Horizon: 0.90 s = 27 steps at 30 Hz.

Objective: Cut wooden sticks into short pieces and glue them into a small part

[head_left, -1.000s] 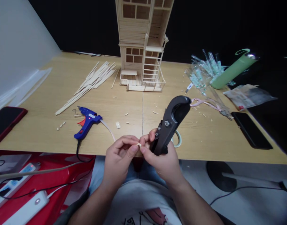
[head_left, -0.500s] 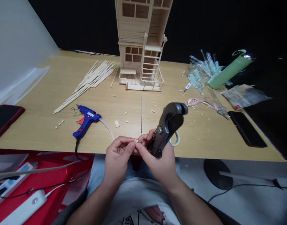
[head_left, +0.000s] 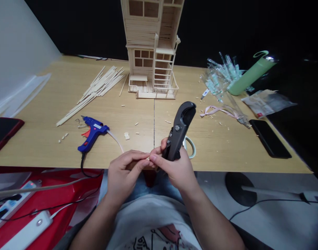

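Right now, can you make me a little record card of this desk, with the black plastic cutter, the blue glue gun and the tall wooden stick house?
Left hand: fingers curl toward the right hand; anything held is hidden
Right hand: grips the black plastic cutter
Left of the hands: blue hot glue gun
Straight ahead: tall wooden stick house
Beside the house: pile of thin wooden sticks
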### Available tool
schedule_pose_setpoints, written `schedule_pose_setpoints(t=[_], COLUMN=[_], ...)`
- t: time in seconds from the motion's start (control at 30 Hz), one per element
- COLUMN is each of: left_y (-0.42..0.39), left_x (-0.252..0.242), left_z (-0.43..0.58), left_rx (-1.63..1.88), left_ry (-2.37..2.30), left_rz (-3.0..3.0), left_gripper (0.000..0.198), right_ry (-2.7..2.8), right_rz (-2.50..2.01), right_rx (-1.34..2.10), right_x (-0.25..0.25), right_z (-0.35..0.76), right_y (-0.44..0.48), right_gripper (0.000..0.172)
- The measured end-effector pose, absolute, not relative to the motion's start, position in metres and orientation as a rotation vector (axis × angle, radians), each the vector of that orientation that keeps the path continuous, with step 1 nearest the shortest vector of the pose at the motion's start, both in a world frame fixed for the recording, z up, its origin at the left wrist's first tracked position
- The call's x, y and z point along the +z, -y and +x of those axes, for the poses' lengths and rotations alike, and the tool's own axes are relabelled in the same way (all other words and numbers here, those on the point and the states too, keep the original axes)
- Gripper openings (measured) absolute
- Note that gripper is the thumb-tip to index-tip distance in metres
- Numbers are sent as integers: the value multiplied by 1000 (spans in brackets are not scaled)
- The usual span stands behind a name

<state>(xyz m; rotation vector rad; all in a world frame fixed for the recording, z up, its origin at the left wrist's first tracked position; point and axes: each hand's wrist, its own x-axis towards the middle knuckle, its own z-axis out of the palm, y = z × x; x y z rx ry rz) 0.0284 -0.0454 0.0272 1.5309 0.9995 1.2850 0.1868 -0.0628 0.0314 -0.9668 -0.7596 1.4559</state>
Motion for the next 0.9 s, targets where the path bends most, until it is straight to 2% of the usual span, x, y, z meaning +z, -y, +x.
schedule_pose_setpoints(t=[0.17,0.33,0.9], left_y=[43,43,50], left_x=[26,23,23], left_z=[22,24,24], left_rx=[1146,1206,1262], left_ry=[-881,-881,-1184], left_rz=[1309,1255,1568], left_gripper=[13,9,6], right_ry=[657,634,659], right_rz=[-903,-903,-946], right_rx=[1551,1576,1375], right_x=[35,33,30], right_z=[188,186,177], right_y=[60,60,63], right_gripper=[48,47,43])
